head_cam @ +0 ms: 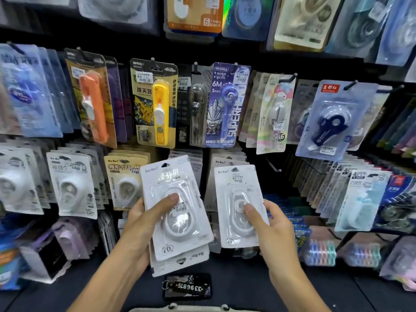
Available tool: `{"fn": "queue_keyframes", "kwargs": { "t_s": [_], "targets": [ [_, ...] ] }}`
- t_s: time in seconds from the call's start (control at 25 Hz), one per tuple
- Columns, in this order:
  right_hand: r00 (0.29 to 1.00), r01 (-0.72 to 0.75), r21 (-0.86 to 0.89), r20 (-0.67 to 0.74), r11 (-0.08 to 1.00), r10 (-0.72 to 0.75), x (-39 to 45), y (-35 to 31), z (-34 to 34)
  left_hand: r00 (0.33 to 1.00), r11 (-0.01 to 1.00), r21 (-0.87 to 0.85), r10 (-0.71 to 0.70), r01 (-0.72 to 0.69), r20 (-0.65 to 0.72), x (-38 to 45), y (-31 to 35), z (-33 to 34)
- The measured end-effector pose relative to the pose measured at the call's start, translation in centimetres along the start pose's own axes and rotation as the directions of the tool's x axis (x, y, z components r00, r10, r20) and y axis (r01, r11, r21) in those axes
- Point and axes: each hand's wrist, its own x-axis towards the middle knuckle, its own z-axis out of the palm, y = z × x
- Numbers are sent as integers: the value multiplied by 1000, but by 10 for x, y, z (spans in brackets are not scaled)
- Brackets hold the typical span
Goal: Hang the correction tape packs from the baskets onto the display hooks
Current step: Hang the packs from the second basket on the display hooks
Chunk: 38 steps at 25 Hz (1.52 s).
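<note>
Right hand (pixel 269 224) fingers clamped on single white pack (pixel 239 206), long axis upright, hang-hole just below matching hooked row (pixel 227 162); left hand (pixel 144 219) clamped on stack (pixel 177 212).

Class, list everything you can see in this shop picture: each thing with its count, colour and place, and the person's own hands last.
stack of packs: several, white, in the left hand
single pack: one, white, in the right hand
yellow clip pusher pack: one, hanging on a hook, middle row
orange clip pusher pack: one, hanging to its left
dark blue tape pack: one, hanging at right
key tag: one, black, counter below
left hand: grips the stack
right hand: holds the single pack
</note>
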Motion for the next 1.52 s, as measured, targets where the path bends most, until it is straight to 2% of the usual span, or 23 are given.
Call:
{"fn": "queue_keyframes", "kwargs": {
  "t_s": [0.08,0.16,0.2,0.28,0.36,0.44,0.48,0.56,0.64,0.76,0.88,0.96,1.12,1.28,1.36,1.4,1.48,1.52],
  "targets": [
    [999,-33,27,12,999,33,6,-1,3,1000,1000,6,17,-17,22,1,2,1],
    [987,-160,128,37,979,157,8,-4,12,999,999,26,22,-23,33,0,1,4],
    [983,-186,123,38,975,182,6,-5,16,999,999,30,26,-27,34,-1,1,5],
    [994,-76,-3,82,997,76,-4,-1,20,999,999,37,30,-31,33,-3,-3,9],
    [963,33,-21,268,999,-26,-23,-1,27,999,997,76,16,-18,34,-4,-9,13],
    [924,73,-35,379,997,-54,-32,3,36,998,993,120,-13,6,58,-6,-16,16],
    [922,72,-6,382,997,-64,-32,4,39,996,990,142,-33,21,80,-7,-18,17],
    [948,-23,129,319,991,-20,-25,1,39,994,982,186,-51,32,98,-9,-17,17],
    [982,-42,179,188,983,8,-15,-2,27,998,981,195,-34,23,54,-8,-13,12],
    [999,17,25,51,1000,-19,-9,2,7,1000,990,139,20,-20,5,-4,-7,3],
    [997,79,-112,12,991,-78,-10,13,3,1000,996,85,24,-24,6,-4,-3,0],
    [995,102,-186,29,977,-98,1,15,8,1000,996,80,24,-24,9,-5,-2,2],
    [983,10,-272,181,962,42,20,26,14,1000,995,104,8,-9,12,-5,-6,3],
    [975,214,-551,167,807,-144,13,31,11,999,995,94,-43,42,2,-2,-12,2],
    [963,260,-500,193,826,-187,5,21,12,999,993,108,-42,40,11,-3,-16,6],
    [955,243,-417,259,876,-142,-1,15,13,999,993,119,-25,21,30,-5,-17,12],
    [909,110,-250,417,962,5,-17,8,13,997,989,149,3,-14,75,-10,-21,25],
    [901,43,-177,431,983,39,-21,6,10,995,988,153,8,-22,96,-11,-23,33]
  ]
}}
